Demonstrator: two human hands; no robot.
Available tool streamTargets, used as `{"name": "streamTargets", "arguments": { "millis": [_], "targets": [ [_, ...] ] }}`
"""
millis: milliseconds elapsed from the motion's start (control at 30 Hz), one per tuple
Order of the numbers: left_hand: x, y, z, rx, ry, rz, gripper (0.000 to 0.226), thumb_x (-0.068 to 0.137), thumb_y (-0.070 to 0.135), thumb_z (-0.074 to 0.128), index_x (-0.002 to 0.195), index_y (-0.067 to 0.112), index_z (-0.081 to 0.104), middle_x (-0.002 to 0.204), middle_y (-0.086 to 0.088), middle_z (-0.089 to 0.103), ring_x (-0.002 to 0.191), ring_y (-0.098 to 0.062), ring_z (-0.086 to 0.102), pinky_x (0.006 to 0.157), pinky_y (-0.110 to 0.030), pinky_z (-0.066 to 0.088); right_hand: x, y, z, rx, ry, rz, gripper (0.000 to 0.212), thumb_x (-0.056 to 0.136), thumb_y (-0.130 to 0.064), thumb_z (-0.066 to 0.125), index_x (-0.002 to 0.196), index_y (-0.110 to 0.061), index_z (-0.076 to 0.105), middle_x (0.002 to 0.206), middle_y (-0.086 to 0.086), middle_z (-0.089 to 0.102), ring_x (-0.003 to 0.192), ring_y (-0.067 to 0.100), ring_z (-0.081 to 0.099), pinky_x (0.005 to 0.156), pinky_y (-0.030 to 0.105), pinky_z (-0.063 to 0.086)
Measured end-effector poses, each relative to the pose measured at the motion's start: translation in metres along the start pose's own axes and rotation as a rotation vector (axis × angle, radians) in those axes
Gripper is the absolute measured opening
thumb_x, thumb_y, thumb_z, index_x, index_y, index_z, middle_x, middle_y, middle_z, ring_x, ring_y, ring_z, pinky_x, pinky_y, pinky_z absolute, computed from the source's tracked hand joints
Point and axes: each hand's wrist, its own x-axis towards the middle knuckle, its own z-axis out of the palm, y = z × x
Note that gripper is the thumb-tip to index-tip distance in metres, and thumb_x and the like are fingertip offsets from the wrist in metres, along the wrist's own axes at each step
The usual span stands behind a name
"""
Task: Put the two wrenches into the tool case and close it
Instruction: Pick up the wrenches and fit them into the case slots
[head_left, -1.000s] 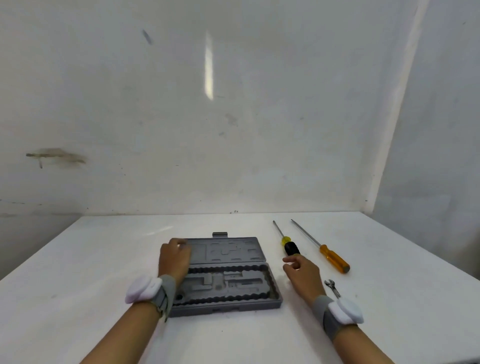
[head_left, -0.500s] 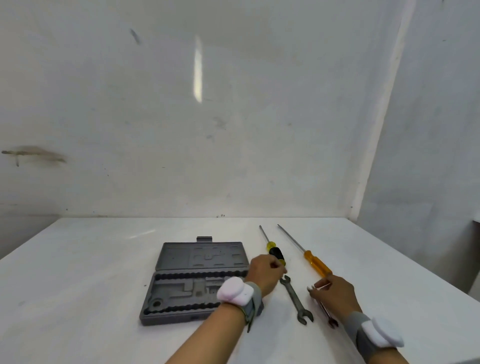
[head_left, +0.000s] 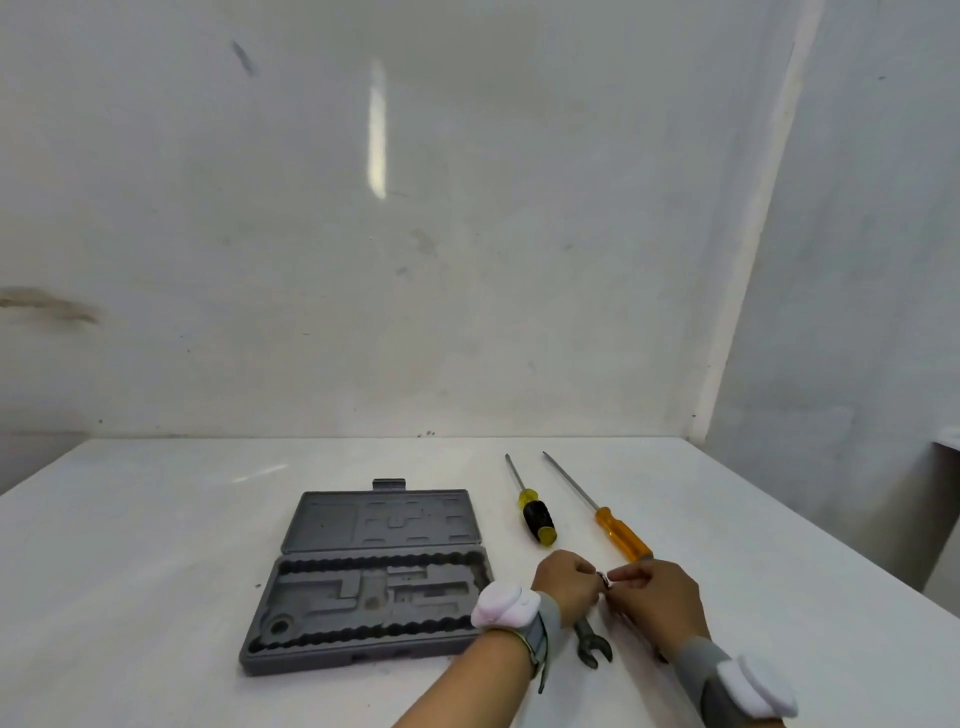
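From the head camera, the grey tool case (head_left: 371, 582) lies open on the white desk (head_left: 156, 545). To its right, the left hand (head_left: 566, 582) is clenched over the larger wrench (head_left: 592, 647), whose open end shows below the wrist. The right hand (head_left: 652, 597) pinches the small wrench (head_left: 602, 579). Beyond lie a yellow-and-black screwdriver (head_left: 535, 519) and an orange-handled screwdriver (head_left: 618, 535).

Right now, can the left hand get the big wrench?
Probably yes. The left hand already sits over the upper end of the big wrench, whose lower end lies bare on the table. Nothing blocks it.
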Motion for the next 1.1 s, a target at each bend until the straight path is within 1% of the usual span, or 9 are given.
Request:
{"name": "streamTargets", "arguments": {
  "millis": [100, 233, 367, 467, 533, 633, 833, 967, 1100],
  "targets": [
    [0.002, -0.002, 0.000, -0.048, -0.004, -0.010, 0.020, 0.077, 0.013, 0.053, 0.060, 0.021, 0.059, 0.062, 0.000, 0.056, 0.077, -0.023, 0.056, 0.084, -0.039, 0.052, 0.003, 0.000, 0.001, 0.028, -0.020, -0.050, 0.016, 0.073, -0.004, 0.070, 0.079, -0.017, 0.076, 0.080, 0.006, 0.074, 0.075, 0.019, 0.068, 0.074, 0.028, 0.055],
    [0.005, -0.004, -0.004, -0.159, 0.101, -0.017, 0.020, 0.083, 0.023, 0.057, 0.099, 0.013, 0.063, 0.090, -0.010, 0.067, 0.082, -0.022, 0.063, 0.084, -0.030, 0.050, -0.001, -0.011, 0.001, 0.195, -0.076, -0.073, 0.013, 0.077, -0.003, 0.070, 0.087, -0.010, 0.075, 0.079, 0.011, 0.074, 0.073, 0.024, 0.070, 0.059, 0.025, 0.056],
    [0.009, -0.007, -0.018, -0.288, 0.135, 0.024, 0.016, 0.082, 0.025, 0.064, 0.085, 0.010, 0.068, 0.072, -0.002, 0.063, 0.057, -0.010, 0.059, 0.065, -0.018, 0.052, -0.009, -0.028, 0.000, 0.316, -0.220, -0.045, 0.008, 0.081, -0.009, 0.070, 0.086, -0.014, 0.072, 0.081, 0.010, 0.073, 0.074, 0.022, 0.069, 0.049, 0.024, 0.051],
    [0.009, -0.008, -0.034, -0.398, 0.170, 0.026, 0.011, 0.076, 0.018, 0.073, 0.066, 0.015, 0.068, 0.067, -0.005, 0.066, 0.057, -0.015, 0.063, 0.064, -0.021, 0.056, -0.010, -0.036, 0.001, 0.411, -0.312, -0.005, 0.015, 0.080, -0.011, 0.073, 0.095, -0.009, 0.074, 0.089, 0.013, 0.074, 0.080, 0.023, 0.070, 0.051, 0.024, 0.051],
    [0.007, -0.009, -0.047, -0.484, 0.169, 0.011, 0.010, 0.073, 0.010, 0.075, 0.065, 0.012, 0.070, 0.070, -0.009, 0.068, 0.061, -0.017, 0.067, 0.070, -0.023, 0.059, -0.012, -0.042, 0.003, 0.467, -0.358, 0.001, 0.018, 0.079, -0.013, 0.074, 0.097, -0.009, 0.072, 0.089, 0.010, 0.074, 0.082, 0.020, 0.071, 0.054, 0.021, 0.053],
    [0.003, -0.007, -0.063, -0.609, 0.197, -0.005, 0.011, 0.074, 0.005, 0.074, 0.065, 0.004, 0.068, 0.067, -0.009, 0.067, 0.049, -0.009, 0.065, 0.057, -0.014, 0.056, -0.014, -0.048, 0.006, 0.549, -0.380, 0.021, 0.024, 0.079, -0.015, 0.075, 0.100, -0.004, 0.069, 0.088, 0.004, 0.071, 0.085, 0.021, 0.071, 0.071, 0.025, 0.058],
    [-0.010, -0.011, -0.098, -0.814, 0.274, -0.042, 0.011, 0.077, 0.000, 0.070, 0.069, -0.003, 0.062, 0.067, -0.012, 0.063, 0.044, -0.010, 0.063, 0.049, -0.013, 0.053, -0.015, -0.058, 0.010, 0.742, -0.492, 0.077, 0.017, 0.084, 0.001, 0.066, 0.099, 0.008, 0.068, 0.082, 0.008, 0.072, 0.084, 0.021, 0.068, 0.076, 0.024, 0.060],
    [-0.020, -0.019, -0.123, -0.847, 0.279, -0.036, 0.009, 0.078, 0.002, 0.069, 0.074, 0.000, 0.061, 0.051, -0.001, 0.068, 0.045, -0.008, 0.066, 0.058, -0.020, 0.056, -0.018, -0.064, 0.018, 0.866, -0.487, 0.056, 0.019, 0.086, 0.007, 0.061, 0.104, 0.008, 0.065, 0.082, 0.008, 0.074, 0.087, 0.023, 0.069, 0.067, 0.019, 0.061],
    [-0.037, -0.027, -0.144, -0.851, 0.271, 0.006, 0.002, 0.083, -0.003, 0.061, 0.081, -0.003, 0.060, 0.069, -0.011, 0.062, 0.064, -0.019, 0.062, 0.056, -0.016, 0.058, -0.020, -0.072, 0.036, 0.956, -0.510, 0.051, 0.020, 0.086, 0.007, 0.058, 0.106, 0.005, 0.064, 0.098, 0.016, 0.071, 0.088, 0.024, 0.071, 0.066, 0.019, 0.061]
  ]
}}
